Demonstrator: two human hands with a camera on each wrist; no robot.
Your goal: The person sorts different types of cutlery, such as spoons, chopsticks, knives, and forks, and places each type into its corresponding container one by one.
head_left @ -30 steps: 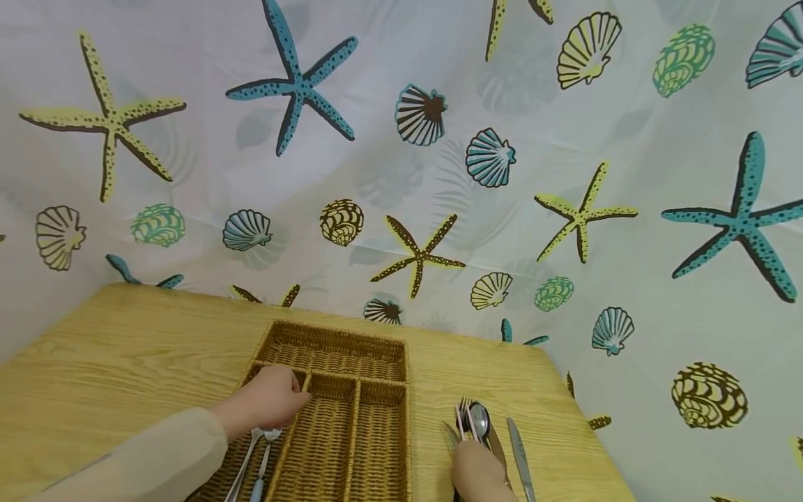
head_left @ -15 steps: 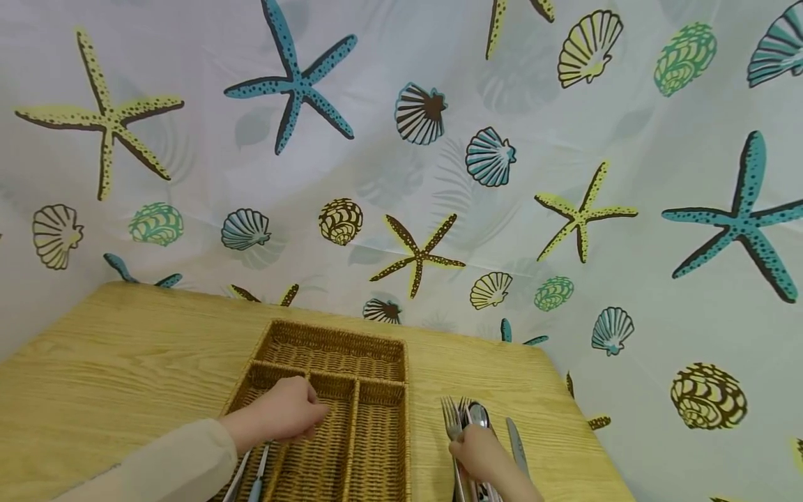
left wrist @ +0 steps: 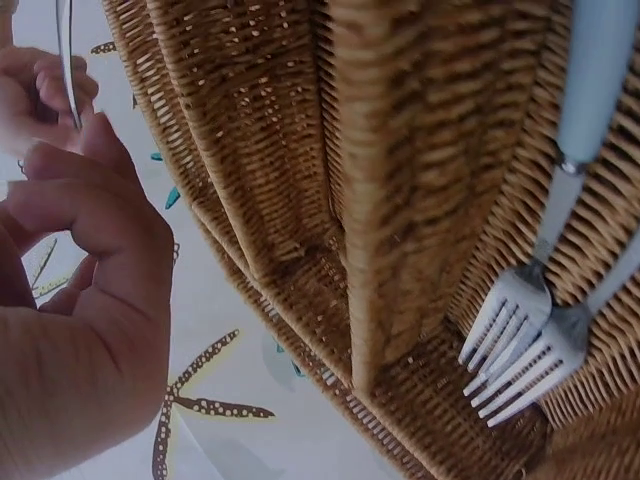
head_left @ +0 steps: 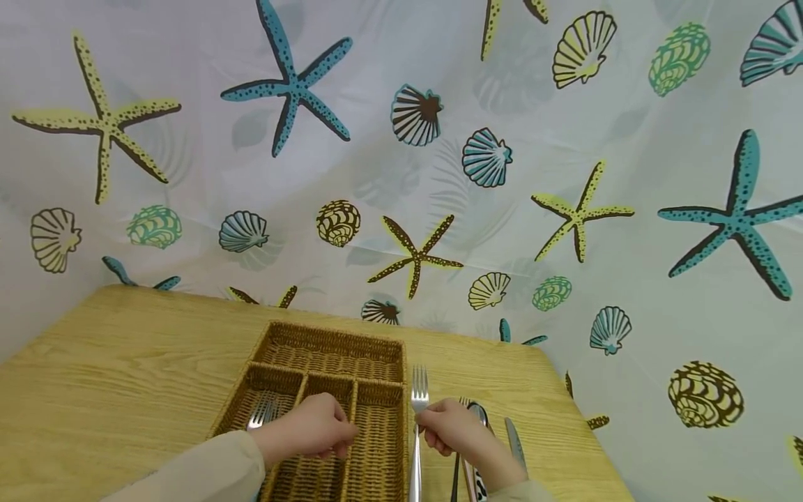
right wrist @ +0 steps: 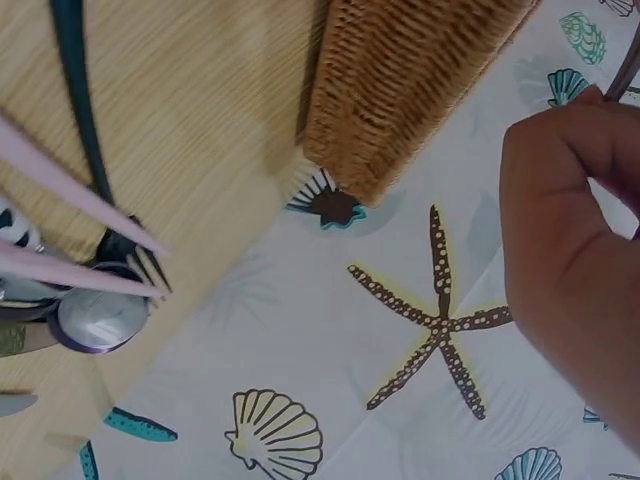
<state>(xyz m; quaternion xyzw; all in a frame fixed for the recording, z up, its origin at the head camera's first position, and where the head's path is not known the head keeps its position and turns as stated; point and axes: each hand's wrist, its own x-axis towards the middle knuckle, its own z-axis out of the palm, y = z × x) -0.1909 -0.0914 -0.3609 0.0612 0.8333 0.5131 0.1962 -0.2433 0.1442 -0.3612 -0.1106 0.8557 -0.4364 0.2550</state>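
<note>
Head view, and I see the right hand (head_left: 454, 427) pinching a silver fork (head_left: 419, 388) near its neck, tines pointing away from the person, just beside the right edge of the wicker tray (head_left: 332, 345). Over the tray's middle compartments hangs the left hand (head_left: 320, 424), fingers loosely curled round nothing. Two more forks lie in the left compartment, a blue-handled fork (left wrist: 570, 165) touching a second fork (left wrist: 570, 335). On the counter (head_left: 157, 362), right of the tray, I spot a spoon (right wrist: 100, 318), a dark fork (right wrist: 85, 110) and a knife (head_left: 516, 443).
</note>
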